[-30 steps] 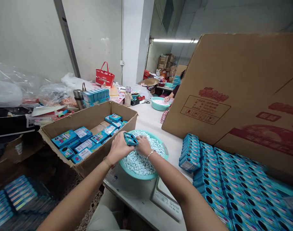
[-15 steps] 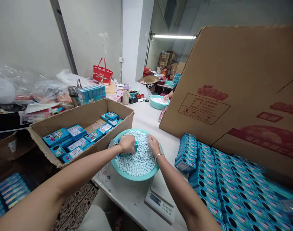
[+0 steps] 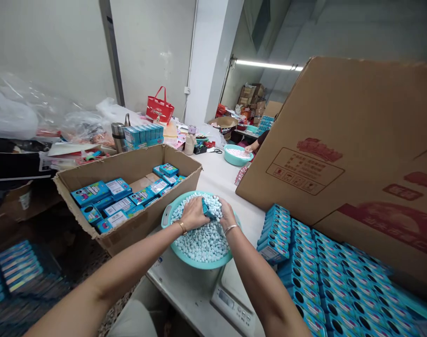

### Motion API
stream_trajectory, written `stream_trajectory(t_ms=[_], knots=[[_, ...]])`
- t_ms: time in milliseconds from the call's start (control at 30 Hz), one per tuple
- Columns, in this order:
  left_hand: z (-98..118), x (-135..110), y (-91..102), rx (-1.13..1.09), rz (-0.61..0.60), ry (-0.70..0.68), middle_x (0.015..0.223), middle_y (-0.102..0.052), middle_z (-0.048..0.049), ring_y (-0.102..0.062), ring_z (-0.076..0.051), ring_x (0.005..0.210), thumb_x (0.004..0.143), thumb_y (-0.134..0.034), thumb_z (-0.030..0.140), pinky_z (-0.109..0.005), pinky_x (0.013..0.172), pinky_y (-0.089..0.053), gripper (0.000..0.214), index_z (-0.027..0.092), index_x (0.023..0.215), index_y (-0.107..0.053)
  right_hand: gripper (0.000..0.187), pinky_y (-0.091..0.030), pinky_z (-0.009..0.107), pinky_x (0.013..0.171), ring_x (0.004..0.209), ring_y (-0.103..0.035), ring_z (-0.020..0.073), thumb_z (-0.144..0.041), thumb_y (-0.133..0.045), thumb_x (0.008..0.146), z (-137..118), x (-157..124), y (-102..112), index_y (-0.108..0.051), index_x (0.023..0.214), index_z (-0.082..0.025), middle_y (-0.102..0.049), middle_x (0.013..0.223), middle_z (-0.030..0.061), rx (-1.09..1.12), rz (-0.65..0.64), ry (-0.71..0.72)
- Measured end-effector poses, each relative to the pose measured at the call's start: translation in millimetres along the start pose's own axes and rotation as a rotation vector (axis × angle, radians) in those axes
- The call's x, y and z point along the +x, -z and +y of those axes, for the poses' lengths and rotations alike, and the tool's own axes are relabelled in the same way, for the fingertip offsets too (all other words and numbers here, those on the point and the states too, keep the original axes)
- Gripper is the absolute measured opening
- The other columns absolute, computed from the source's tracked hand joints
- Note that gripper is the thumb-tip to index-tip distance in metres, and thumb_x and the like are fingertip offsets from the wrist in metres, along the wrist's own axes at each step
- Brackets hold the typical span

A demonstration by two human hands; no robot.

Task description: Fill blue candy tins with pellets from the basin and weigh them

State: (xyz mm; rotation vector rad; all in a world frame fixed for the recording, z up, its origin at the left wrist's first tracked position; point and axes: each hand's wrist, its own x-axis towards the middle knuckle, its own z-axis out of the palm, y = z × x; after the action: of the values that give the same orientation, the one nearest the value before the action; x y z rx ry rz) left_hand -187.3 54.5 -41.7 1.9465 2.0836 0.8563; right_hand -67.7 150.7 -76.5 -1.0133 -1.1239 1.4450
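Note:
My left hand is closed around a small blue carton, held tilted over a round turquoise basin. Small pale-blue pellets fill the basin, possibly sweets or mints. Opposite the carton, my right hand is cupped over a heap of these pellets, its fingers curled and partly buried. The heap touches the carton's right end. To the left, a long cardboard box holds several blue cartons, lying flat.
A white scale sits beside the basin's lower right. Rows of blue cartons stand at right before a large cardboard box. Farther back, a co-worker's hand reaches into another turquoise basin. A red bag stands behind.
My left hand has raised the carton out of the pellets and turned it toward my right hand. My right hand has curled inward around pellets. The view has shifted slightly.

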Motion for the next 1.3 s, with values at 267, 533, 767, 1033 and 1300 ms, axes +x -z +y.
stream_trajectory(t_ms=[267,533,767,1033,1300], knots=[[-3,-12,2.8,-0.193,0.193,-0.01,0.121,-0.054,-0.0123,-0.051,-0.027,0.116,0.065,-0.068,0.031,-0.038,0.1,-0.039,0.066,0.016,0.123,-0.04,0.017,-0.053,0.026,0.061,0.063,-0.065,0.0164,-0.025,-0.07,0.062,-34,1,-22,-0.067,0.074,-0.013,-0.07,0.067,0.0024,0.199,0.033,-0.125],[-4,-10,12.2,-0.236,0.188,-0.031,0.119,-0.056,-0.0107,-0.052,-0.029,0.115,0.061,-0.071,0.028,-0.042,0.097,-0.041,0.066,0.019,0.121,-0.044,0.008,-0.054,0.028,0.059,0.057,-0.064,0.0157,-0.018,-0.067,0.064,-46,-4,-35,-0.064,0.071,-0.015,-0.066,0.061,0.0018,0.283,0.033,-0.138],[-6,-13,19.5,-0.228,0.142,-0.038,0.119,-0.057,-0.0102,-0.052,-0.03,0.115,0.059,-0.072,0.027,-0.043,0.097,-0.04,0.064,0.02,0.119,-0.048,0.007,-0.054,0.029,0.059,0.056,-0.063,0.0157,-0.018,-0.066,0.065,-47,-12,-41,-0.063,0.072,-0.016,-0.066,0.06,0.0025,0.313,0.036,-0.146],[-10,-19,17.6,-0.274,0.142,-0.026,0.121,-0.055,-0.0119,-0.052,-0.031,0.117,0.061,-0.071,0.029,-0.044,0.097,-0.04,0.068,0.019,0.122,-0.045,0.009,-0.054,0.027,0.06,0.062,-0.065,0.0166,-0.019,-0.068,0.064,-50,-20,-44,-0.065,0.072,-0.015,-0.068,0.063,0.004,0.29,0.021,-0.133],[-19,-29,11.4,-0.373,0.217,-0.042,0.122,-0.055,-0.0117,-0.054,-0.026,0.117,0.066,-0.073,0.028,-0.041,0.099,-0.041,0.067,0.018,0.124,-0.04,0.01,-0.055,0.029,0.071,0.069,-0.067,0.0167,-0.021,-0.068,0.063,-56,-33,-53,-0.065,0.071,-0.015,-0.069,0.067,0.0038,0.297,-0.03,-0.093]])
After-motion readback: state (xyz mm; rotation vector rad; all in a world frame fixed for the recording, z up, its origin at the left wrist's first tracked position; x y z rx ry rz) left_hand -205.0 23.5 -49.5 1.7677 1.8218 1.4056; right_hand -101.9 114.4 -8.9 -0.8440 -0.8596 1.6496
